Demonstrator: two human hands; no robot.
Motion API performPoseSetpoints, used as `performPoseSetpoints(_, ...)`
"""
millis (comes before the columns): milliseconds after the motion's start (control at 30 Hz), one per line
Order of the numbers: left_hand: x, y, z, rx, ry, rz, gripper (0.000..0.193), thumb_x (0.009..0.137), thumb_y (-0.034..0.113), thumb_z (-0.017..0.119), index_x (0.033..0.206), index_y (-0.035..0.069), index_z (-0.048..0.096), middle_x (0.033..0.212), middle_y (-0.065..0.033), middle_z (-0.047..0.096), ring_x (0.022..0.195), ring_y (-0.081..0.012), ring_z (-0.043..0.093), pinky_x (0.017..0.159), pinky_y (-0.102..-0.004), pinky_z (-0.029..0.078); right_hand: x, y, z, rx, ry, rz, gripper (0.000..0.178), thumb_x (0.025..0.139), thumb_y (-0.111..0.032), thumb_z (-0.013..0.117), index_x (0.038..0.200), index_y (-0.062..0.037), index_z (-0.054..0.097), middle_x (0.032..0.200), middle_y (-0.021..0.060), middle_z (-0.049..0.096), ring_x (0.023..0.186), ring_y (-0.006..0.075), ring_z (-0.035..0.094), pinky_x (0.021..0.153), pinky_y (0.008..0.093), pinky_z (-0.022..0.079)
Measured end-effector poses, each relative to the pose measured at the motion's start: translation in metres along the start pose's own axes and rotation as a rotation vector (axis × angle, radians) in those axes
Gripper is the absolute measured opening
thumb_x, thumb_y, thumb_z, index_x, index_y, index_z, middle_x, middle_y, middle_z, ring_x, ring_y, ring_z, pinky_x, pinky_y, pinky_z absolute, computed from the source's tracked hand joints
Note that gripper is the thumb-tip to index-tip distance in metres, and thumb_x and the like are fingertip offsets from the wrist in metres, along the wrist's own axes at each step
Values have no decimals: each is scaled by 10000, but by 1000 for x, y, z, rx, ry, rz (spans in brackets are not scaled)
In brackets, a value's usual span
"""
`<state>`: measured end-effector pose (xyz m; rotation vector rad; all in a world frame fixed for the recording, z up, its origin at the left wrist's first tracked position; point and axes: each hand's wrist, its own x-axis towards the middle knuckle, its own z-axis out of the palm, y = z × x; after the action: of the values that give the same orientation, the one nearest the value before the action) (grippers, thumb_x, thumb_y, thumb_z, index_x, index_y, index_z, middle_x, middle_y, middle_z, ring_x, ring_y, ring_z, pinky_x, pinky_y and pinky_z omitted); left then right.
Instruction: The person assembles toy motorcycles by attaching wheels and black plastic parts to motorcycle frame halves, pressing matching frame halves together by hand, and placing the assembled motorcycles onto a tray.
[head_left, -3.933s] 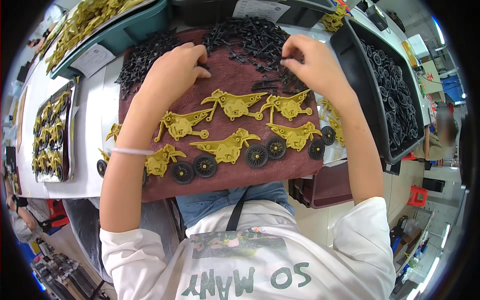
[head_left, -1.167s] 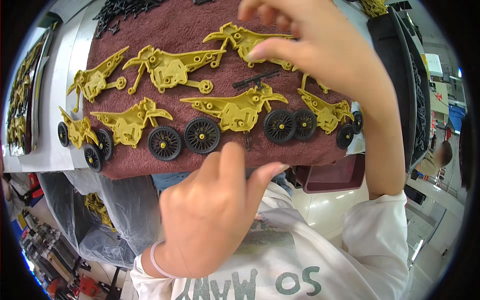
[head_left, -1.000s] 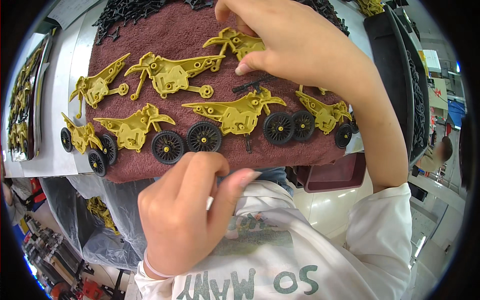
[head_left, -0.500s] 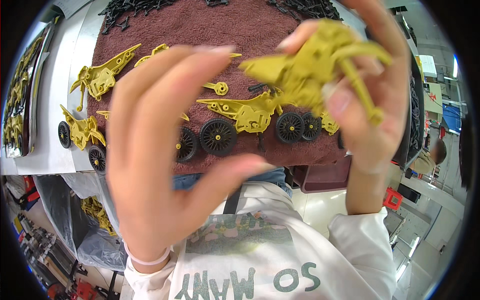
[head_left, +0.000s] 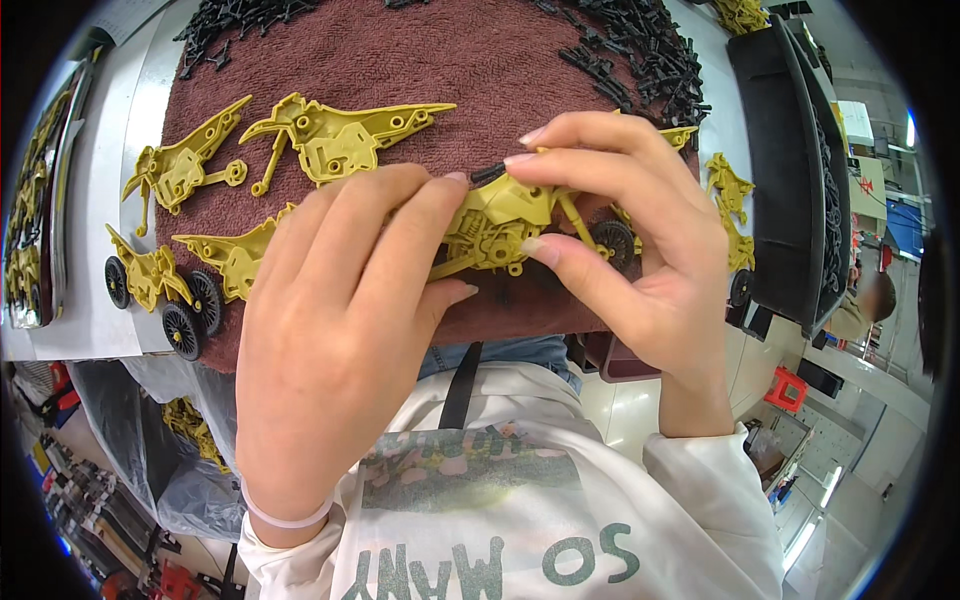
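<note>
Between my two hands is a yellow toy motorcycle body (head_left: 500, 220), held upright just above the towel near its front edge. The fingers of my left hand (head_left: 345, 265) wrap over its left end and hide most of that part. My right hand (head_left: 640, 235) pinches its right side, thumb below and fingertips above. A small black part (head_left: 488, 175) shows at the top of the body, close to the fingertips of both hands; whether it is attached, I cannot tell. A spoked black wheel (head_left: 613, 243) shows behind my right hand, partly hidden.
Yellow body halves (head_left: 345, 150) lie on the maroon towel (head_left: 420, 70). Left of my hands sits a toy with black wheels (head_left: 183, 330). Small black parts (head_left: 650, 75) are heaped at the back. A black bin (head_left: 790, 190) stands right; a plastic-lined container (head_left: 125, 420) is lower left.
My right hand has brought the yellow body down and left to the middle. My left hand, spread and apart from it before, has closed around its left end.
</note>
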<state>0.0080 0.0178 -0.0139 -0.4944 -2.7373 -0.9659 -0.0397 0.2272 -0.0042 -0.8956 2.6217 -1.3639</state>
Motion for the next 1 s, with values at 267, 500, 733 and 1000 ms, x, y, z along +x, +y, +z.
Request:
performPoseSetpoints(267, 2, 0, 5, 16, -32, 14, 461, 676, 42, 771, 1123, 17, 661, 1118, -125, 644, 1030, -331, 618, 891, -409, 490, -10, 2, 5, -266, 37, -37, 322, 710, -50, 785, 1026, -29, 723, 1099, 131, 649, 994, 268, 636, 852, 335, 503)
performPoseSetpoints(500, 1, -4, 7, -14, -10, 8, 447, 672, 28, 768, 1105, 4, 660, 1086, -132, 651, 1020, -343, 620, 888, -416, 491, -10, 5, 12, -238, 94, 4, 320, 703, -37, 795, 1016, -25, 726, 1062, 133, 656, 953, 263, 646, 843, 333, 505)
performPoseSetpoints(733, -1, 8, 7, -19, -11, -114, 417, 692, -4, 751, 1100, 4, 667, 1087, -127, 653, 1011, -336, 625, 881, -416, 493, -18, 1, 22, -221, 181, 107, 339, 699, -26, 801, 1027, -83, 737, 1033, 88, 618, 850, 246, 586, 720, 328, 489)
performPoseSetpoints(1000, -10, 20, 15, 101, 36, -180, 397, 764, 18, 717, 1158, 36, 676, 1201, -118, 627, 1119, -314, 596, 946, -409, 461, -15, -6, 31, -271, 230, 135, 274, 737, -49, 793, 1003, -78, 734, 1017, 97, 619, 841, 248, 591, 697, 322, 497)
